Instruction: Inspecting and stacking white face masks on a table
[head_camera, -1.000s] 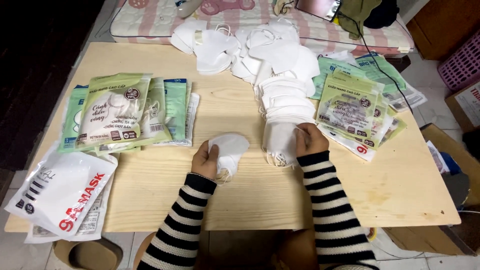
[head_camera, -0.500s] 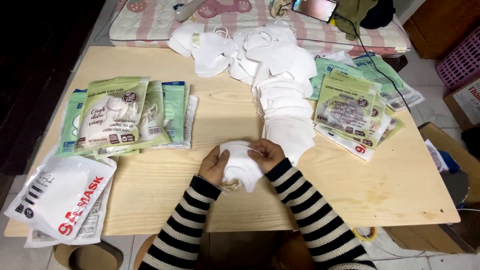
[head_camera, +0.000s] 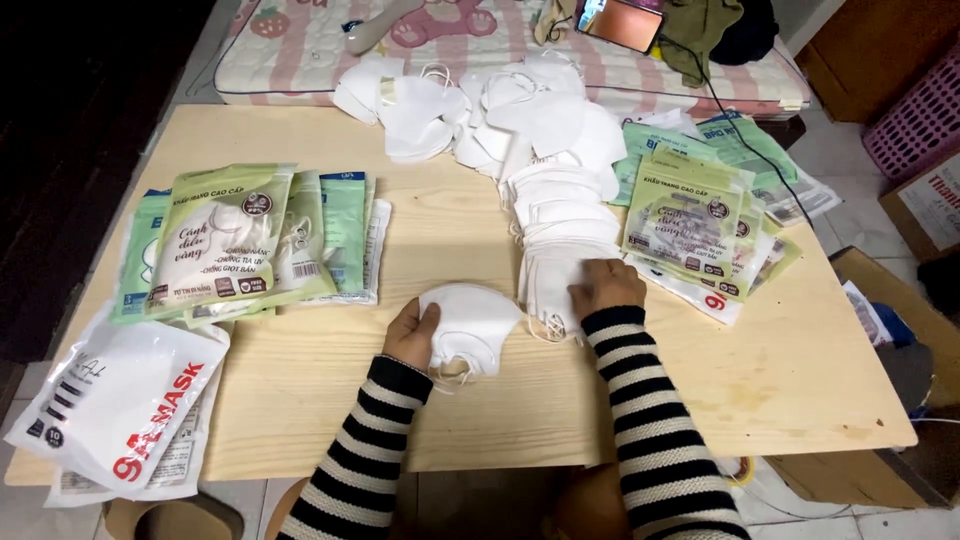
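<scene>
white, soft, light mask (head_camera: 470, 322) near tabletop (head_camera: 800, 380) front edge: left hand (head_camera: 412, 335) pinches its side; right hand (head_camera: 605, 287) lies flat on stack (head_camera: 560, 250).

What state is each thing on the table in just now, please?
Left hand: gripping a folded white mask.
Right hand: resting on the row of white masks.
Green packets, left: sealed, stacked.
Green packets, right: stacked, fanned.
Loose masks: heaped at the far edge.

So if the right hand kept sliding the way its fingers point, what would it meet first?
The right hand already rests on the row of white masks; going on, it would likely push further into that row, though depth is unclear.
</scene>
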